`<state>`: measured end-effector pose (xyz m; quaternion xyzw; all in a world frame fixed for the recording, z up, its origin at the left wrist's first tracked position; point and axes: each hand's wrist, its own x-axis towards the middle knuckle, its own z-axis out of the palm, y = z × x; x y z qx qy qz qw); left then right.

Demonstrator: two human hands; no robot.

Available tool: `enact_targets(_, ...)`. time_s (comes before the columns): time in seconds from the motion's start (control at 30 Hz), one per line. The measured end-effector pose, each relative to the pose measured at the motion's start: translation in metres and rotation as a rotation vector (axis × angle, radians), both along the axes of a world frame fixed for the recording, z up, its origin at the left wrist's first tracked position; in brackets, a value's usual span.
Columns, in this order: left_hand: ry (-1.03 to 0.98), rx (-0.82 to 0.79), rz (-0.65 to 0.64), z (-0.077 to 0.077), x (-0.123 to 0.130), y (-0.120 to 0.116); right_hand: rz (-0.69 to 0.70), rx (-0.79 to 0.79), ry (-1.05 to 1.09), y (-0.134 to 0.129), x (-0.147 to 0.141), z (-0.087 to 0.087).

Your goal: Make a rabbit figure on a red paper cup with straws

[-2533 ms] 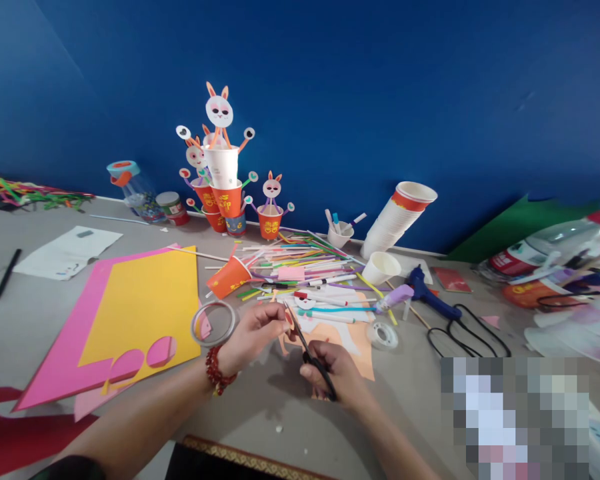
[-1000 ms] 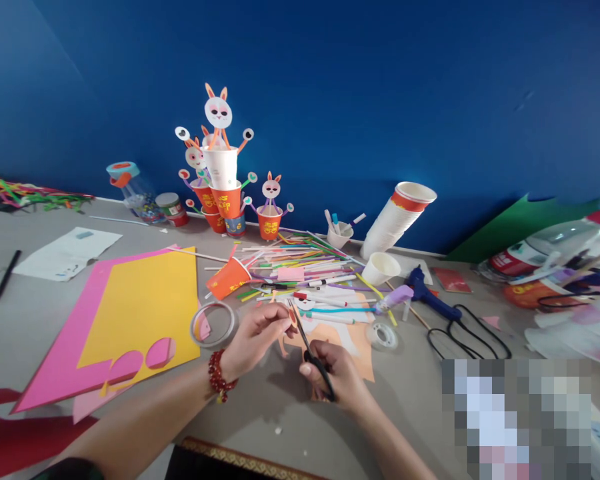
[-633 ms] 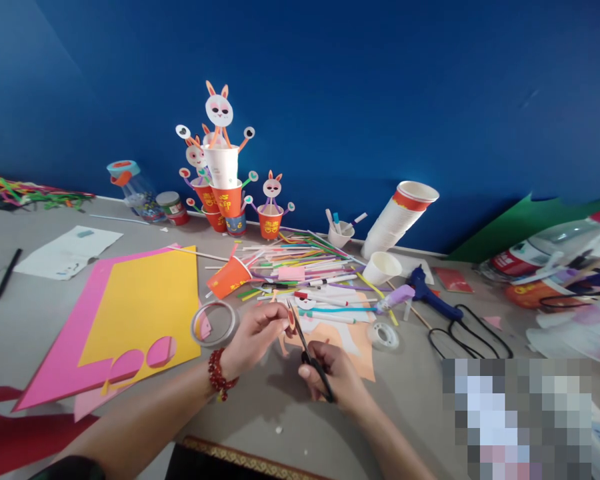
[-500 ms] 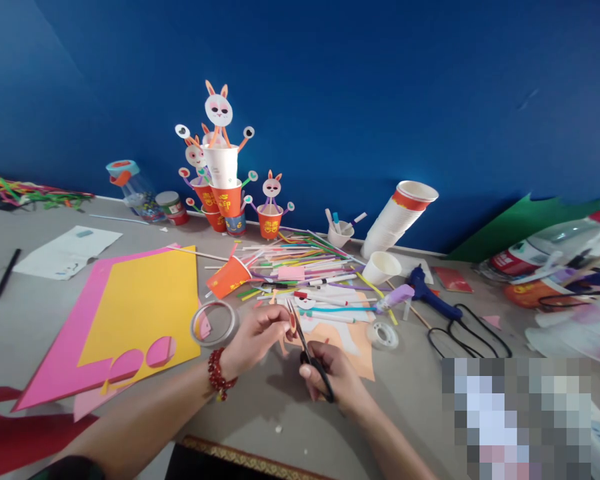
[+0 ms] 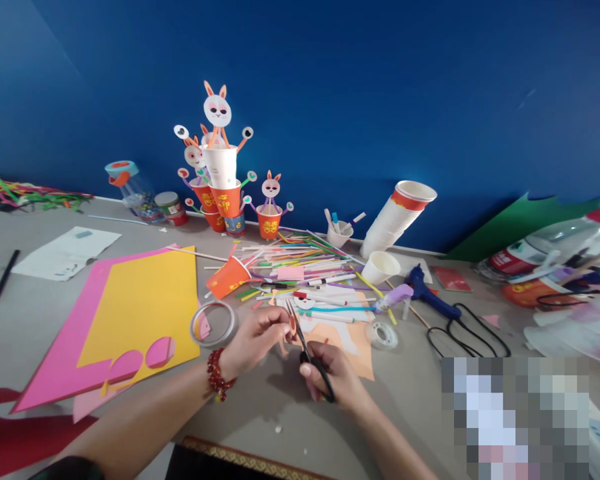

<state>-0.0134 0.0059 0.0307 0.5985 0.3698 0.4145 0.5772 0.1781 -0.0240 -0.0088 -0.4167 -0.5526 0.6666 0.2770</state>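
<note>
Between the thumb and fingers of my left hand is a small orange-and-red paper piece, much like the ears on the rabbit figures. My right hand is closed round the black handles of a pair of scissors. The blades point up and away, slightly apart, right beside the paper piece; whether they touch it I cannot tell. Under and behind my hands lie a cut peach sheet and white paper scraps. A roll of tape sits to the right of them.
Rabbit-faced paper cups stand at the back. Coloured sticks and markers spread across the middle. On the left lie yellow and pink sheets and a large tape ring. A blue glue gun, its cord and stacked cups are on the right.
Almost nothing differs. The whole view has shifted very slightly; both hands keep their hold on the paper piece and the scissors.
</note>
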Motion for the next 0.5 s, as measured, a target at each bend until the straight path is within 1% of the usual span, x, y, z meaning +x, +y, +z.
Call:
enact_targets(0.13,-0.017,-0.027,-0.015,-0.0003,-0.0001,-0.0001,-0.003,0.015,-0.013,-0.0007,0.0002,-0.0004)
enact_targets(0.37,0.002,0.009,-0.009,0.001,-0.0005,0.0003,-0.011,0.034,-0.043,-0.0007,0.0011,-0.0005)
enact_targets(0.5,-0.001,-0.001,-0.015,0.0006,-0.0009,0.0004,-0.02,0.055,-0.05,-0.0005,0.0015,0.0003)
